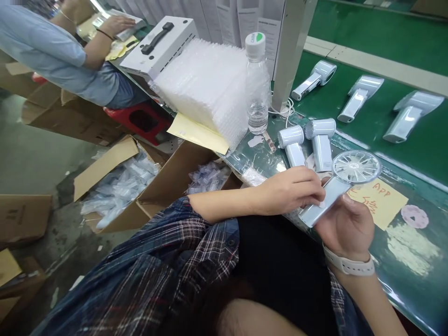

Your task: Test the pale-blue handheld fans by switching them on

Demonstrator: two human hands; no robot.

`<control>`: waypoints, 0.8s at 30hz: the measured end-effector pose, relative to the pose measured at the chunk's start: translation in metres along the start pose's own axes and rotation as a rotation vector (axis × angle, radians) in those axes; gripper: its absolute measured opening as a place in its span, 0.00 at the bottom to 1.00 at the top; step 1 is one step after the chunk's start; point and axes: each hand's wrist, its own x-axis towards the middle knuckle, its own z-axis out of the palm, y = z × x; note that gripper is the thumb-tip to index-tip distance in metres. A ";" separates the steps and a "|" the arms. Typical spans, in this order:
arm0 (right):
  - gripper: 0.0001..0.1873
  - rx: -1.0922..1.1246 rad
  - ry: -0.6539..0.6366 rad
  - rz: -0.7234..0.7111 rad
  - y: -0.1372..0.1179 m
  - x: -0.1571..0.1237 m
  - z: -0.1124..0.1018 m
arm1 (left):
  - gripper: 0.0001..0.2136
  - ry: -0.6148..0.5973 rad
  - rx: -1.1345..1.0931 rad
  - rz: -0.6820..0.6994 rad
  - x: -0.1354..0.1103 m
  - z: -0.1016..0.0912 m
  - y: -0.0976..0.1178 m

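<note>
A handheld fan (324, 201) with a shiny pale handle and a round clear grille lies tilted in my right hand (350, 226). The fingers of that hand curl round the handle from below, and its thumb rests along the edge. My left hand (297, 189) has its fingers drawn together against the handle's face; a small white bit shows at the fingertips, too small to name. Just beyond my hands are two more fans (321, 140) (294, 144), close together on the table. Under the fan head lies a yellow note (388, 200) with red handwriting.
Several fans (360, 98) lie on the green belt (378, 56). A water bottle (257, 88) stands beside stacked bubble-wrap bags (206, 79). Left of the table, open cartons (147, 205) hold plastic-wrapped items. A co-worker's arm (100, 46) is near a white box-shaped device (161, 44).
</note>
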 end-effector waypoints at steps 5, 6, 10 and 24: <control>0.13 -0.046 0.014 0.021 0.004 0.003 0.002 | 0.07 -0.142 -0.357 -0.289 0.009 -0.019 0.012; 0.14 -0.054 0.006 0.023 0.003 0.003 0.003 | 0.08 -0.150 -0.444 -0.342 0.009 -0.022 0.015; 0.15 -0.089 -0.033 -0.011 0.001 0.004 0.002 | 0.13 -0.042 -0.725 -0.449 0.008 -0.021 0.019; 0.15 -0.314 0.006 -0.080 -0.014 -0.003 -0.022 | 0.07 0.575 0.144 -0.224 -0.016 -0.052 -0.037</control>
